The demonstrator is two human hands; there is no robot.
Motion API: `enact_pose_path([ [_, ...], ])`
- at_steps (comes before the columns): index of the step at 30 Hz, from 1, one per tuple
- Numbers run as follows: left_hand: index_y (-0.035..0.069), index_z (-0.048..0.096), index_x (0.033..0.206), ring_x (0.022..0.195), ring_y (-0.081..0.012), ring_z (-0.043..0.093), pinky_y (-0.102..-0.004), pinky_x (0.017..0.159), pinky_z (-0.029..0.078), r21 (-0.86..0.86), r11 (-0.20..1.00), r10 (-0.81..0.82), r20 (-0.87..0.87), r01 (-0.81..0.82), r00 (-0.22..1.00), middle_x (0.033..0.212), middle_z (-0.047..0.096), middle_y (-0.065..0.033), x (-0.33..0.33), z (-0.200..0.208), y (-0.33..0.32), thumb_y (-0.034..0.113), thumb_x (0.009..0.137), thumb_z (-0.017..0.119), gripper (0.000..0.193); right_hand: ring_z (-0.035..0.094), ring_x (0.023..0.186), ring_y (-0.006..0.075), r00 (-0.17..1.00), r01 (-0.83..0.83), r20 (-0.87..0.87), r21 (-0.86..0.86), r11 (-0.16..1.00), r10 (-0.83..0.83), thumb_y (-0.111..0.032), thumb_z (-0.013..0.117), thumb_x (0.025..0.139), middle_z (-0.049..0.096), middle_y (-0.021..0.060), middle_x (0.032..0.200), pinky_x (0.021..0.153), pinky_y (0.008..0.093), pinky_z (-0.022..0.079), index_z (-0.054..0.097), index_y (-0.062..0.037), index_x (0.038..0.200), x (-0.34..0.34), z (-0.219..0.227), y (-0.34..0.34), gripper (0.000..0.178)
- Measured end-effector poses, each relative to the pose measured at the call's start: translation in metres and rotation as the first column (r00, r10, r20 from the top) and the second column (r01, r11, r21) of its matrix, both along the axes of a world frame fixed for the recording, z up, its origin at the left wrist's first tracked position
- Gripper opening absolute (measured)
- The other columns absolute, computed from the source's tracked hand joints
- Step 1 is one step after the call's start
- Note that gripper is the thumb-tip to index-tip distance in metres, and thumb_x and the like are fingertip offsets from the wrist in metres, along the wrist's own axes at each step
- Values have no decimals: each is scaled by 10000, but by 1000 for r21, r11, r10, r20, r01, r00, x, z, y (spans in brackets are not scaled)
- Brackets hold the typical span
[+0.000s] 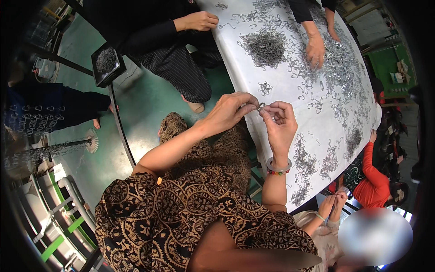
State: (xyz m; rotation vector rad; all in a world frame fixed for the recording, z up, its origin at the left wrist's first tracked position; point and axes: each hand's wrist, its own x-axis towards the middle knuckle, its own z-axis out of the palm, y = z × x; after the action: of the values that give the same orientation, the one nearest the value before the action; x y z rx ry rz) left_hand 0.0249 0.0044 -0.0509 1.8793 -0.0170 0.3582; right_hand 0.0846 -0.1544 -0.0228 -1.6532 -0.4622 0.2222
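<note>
My left hand and my right hand meet at the near edge of a white-covered table. Between their fingertips is a small bent metal hook, pinched from both sides; fingers partly cover it, so its full shape is hidden. Just beyond lies a little cluster of similar hooks. Farther up the table rises a dense dark heap of hooks. Beside my right wrist, which wears a pale bangle and a beaded bracelet, several loose bunches of hooks are spread out.
Across the table a co-worker's hand reaches into scattered silvery hooks. Another co-worker's hand rests at the table's upper left edge. More people sit at the right. A black tray of small metal pieces stands on a frame at left.
</note>
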Motion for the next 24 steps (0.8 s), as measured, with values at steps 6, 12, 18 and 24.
enact_pose_path([
  [6,14,668,1087,917,-213,687,-329,778,533,-152,988,-31,-16,28,999,962,696,-128,-6,-9,5,96,900,654,205,666,831,127,1000,23,11,70,997,-24,99,694,817,681,122,908,691,214,529,539,24,992,-6,-1,-3,245],
  [12,66,717,1030,871,-242,647,-329,788,511,269,955,109,72,-125,991,927,674,-123,60,-25,41,132,869,666,182,670,836,122,1000,-24,12,207,978,22,91,705,813,690,108,897,692,205,529,554,17,981,-17,2,2,238],
  [18,50,681,809,959,-233,549,-370,822,470,903,418,-27,118,-96,993,940,594,-77,156,-57,51,111,802,595,105,670,827,118,996,-74,53,73,995,70,107,703,808,685,111,898,646,185,516,522,8,967,-30,6,6,260],
  [24,43,688,842,975,-247,560,-357,817,472,859,491,-52,196,-146,979,955,613,-69,157,-48,52,114,779,635,109,667,816,104,997,-65,34,56,996,63,76,722,806,696,96,893,663,192,506,551,5,982,-28,3,2,255],
])
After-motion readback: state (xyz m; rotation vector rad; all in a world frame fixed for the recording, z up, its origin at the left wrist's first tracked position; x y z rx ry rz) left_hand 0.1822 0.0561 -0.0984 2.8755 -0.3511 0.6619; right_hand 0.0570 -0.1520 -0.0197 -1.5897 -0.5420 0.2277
